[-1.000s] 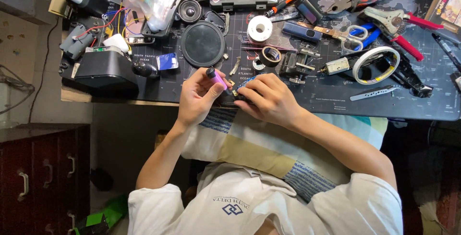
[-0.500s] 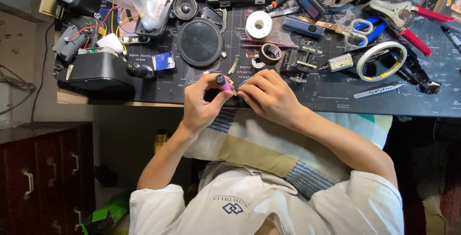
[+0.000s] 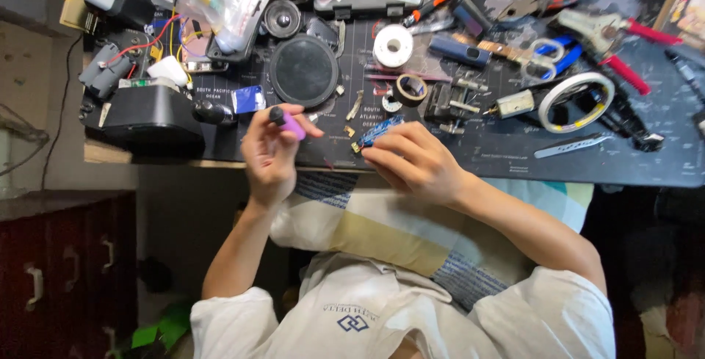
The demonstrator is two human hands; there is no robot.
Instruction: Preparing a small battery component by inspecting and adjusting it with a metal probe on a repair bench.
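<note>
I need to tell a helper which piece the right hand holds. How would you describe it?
On the dark work mat, look at its near edge, left of centre. There the right hand pinches a small blue circuit board. Its narrow blue strip shape sets it apart from the purple cylinder beside it.

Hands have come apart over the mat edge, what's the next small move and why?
Probably bring the left hand with its purple tool back toward the small blue board pinched in the right hand: the two are apart now, and the tool's dark tip touches nothing.
</note>
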